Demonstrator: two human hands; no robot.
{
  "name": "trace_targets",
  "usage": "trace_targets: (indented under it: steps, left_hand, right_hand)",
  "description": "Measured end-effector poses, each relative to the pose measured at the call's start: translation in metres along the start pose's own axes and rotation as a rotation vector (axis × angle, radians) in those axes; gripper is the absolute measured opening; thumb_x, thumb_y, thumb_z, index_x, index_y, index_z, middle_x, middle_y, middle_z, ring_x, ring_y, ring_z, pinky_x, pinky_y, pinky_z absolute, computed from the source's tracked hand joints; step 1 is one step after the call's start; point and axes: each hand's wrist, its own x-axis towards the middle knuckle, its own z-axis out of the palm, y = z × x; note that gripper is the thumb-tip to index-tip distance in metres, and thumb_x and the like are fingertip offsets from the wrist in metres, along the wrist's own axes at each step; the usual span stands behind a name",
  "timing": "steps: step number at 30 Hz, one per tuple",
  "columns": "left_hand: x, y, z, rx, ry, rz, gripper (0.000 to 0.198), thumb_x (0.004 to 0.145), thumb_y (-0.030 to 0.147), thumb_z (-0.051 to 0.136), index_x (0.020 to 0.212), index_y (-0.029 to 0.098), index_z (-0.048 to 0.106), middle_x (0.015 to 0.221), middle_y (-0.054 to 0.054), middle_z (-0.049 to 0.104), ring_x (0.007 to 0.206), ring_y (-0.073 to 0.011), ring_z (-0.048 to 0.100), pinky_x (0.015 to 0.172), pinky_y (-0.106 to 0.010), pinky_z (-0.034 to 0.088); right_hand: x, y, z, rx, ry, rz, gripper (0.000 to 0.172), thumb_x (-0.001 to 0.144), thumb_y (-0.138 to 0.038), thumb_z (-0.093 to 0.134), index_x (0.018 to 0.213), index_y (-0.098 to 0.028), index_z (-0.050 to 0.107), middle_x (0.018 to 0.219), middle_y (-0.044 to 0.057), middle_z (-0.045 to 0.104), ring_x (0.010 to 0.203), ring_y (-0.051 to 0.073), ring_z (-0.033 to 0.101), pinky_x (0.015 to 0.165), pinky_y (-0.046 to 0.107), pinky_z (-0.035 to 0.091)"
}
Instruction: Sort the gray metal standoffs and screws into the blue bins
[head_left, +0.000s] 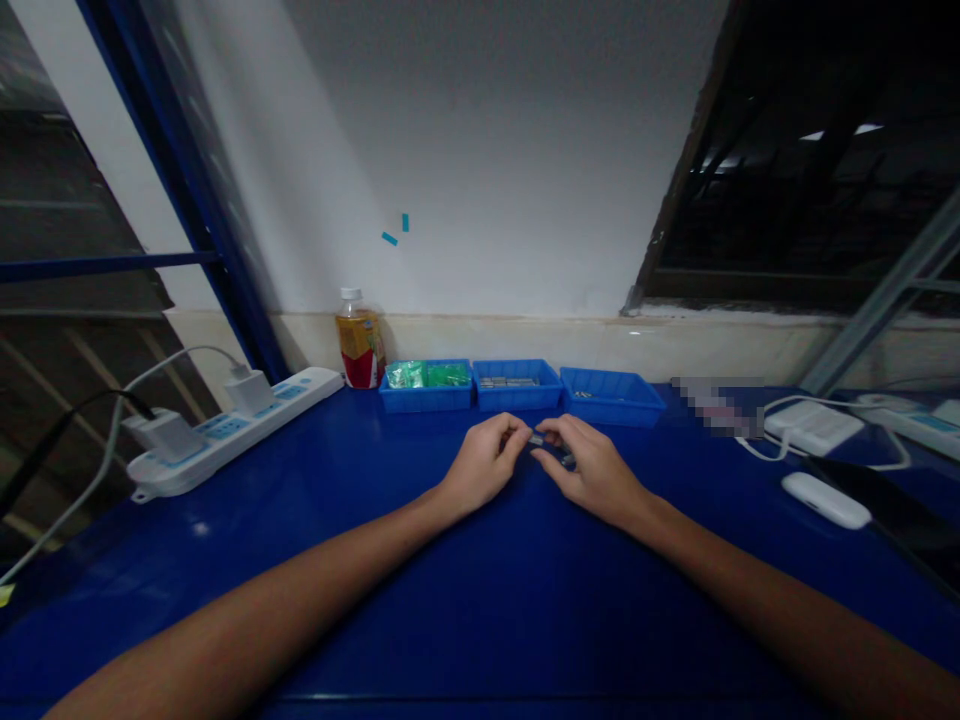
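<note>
My left hand [487, 460] is closed in a pinch on a small grey metal-looking piece [536, 439], whose kind is too small to make out. Facing it, my right hand [589, 465] has thumb and fingers curled near the other end of that piece. A second small dark grey part [568, 459] shows under the right fingers, partly hidden by them. Just beyond the hands stand three blue bins: the left bin [427, 402] with green packets [429, 375], the middle bin [519, 400] with rows of grey pieces [510, 381], and the right bin [615, 408] with a few small bits.
On the blue table [450, 620], a white power strip [240, 430] with plugged chargers lies at left. A drink bottle [360, 340] stands by the wall. At right are a white adapter [814, 428] with cables, a white case [826, 500] and a dark flat device [892, 510].
</note>
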Motion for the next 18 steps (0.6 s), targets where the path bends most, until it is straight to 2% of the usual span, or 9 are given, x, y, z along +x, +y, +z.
trace_targets:
  steps: [4,7,9,12,15,18]
  left_hand:
    - [0.001,-0.002,-0.001,0.000,-0.002,-0.061,0.033,0.093,0.035,0.037,0.083,0.014,0.060,0.080,-0.003,0.064,0.075,-0.0150,0.057,0.068,-0.025,0.042]
    - [0.004,-0.003,0.000,0.081,-0.053,-0.088,0.034,0.093,0.036,0.036,0.104,0.012,0.058,0.090,-0.007,0.064,0.083,-0.0181,0.058,0.076,-0.030,0.044]
    - [0.009,-0.001,0.005,0.223,-0.124,-0.001,0.038,0.091,0.035,0.043,0.121,0.012,0.051,0.104,-0.010,0.061,0.095,-0.0223,0.055,0.084,-0.037,0.043]
    - [0.018,0.007,0.016,0.403,-0.263,0.182,0.045,0.089,0.036,0.046,0.131,0.020,0.043,0.122,-0.010,0.052,0.107,-0.0275,0.048,0.087,-0.045,0.041]
    - [0.025,0.014,0.029,0.455,-0.383,0.277,0.036,0.090,0.037,0.045,0.124,0.024,0.050,0.119,-0.007,0.053,0.104,-0.0268,0.049,0.082,-0.043,0.043]
    - [0.026,0.014,0.035,0.456,-0.410,0.296,0.024,0.090,0.031,0.045,0.107,0.022,0.059,0.110,-0.006,0.054,0.099,-0.0232,0.049,0.079,-0.038,0.044]
  right_hand:
    - [0.012,0.003,-0.007,-0.080,-0.018,-0.074,0.013,0.089,-0.023,0.049,0.094,-0.016,0.059,0.087,0.008,0.061,0.084,0.020,0.056,0.077,0.033,0.044]
    - [0.047,0.020,-0.012,-0.186,-0.045,-0.035,0.018,0.088,-0.027,0.050,0.092,-0.015,0.064,0.088,0.009,0.063,0.087,0.021,0.057,0.080,0.033,0.043]
    - [0.081,0.037,-0.012,-0.268,-0.147,0.036,0.022,0.088,-0.029,0.050,0.092,-0.015,0.066,0.086,0.009,0.065,0.086,0.021,0.058,0.078,0.031,0.043]
    - [0.131,0.062,-0.001,-0.360,-0.442,0.114,0.028,0.088,-0.033,0.050,0.099,-0.015,0.068,0.095,0.011,0.068,0.087,0.022,0.061,0.074,0.028,0.042]
    - [0.162,0.076,0.017,-0.390,-0.650,0.140,0.028,0.087,-0.032,0.052,0.102,-0.016,0.070,0.097,0.010,0.070,0.086,0.021,0.063,0.068,0.025,0.043]
    - [0.173,0.077,0.033,-0.400,-0.724,0.126,0.022,0.083,-0.030,0.057,0.095,-0.019,0.072,0.091,0.008,0.072,0.081,0.019,0.065,0.064,0.023,0.043]
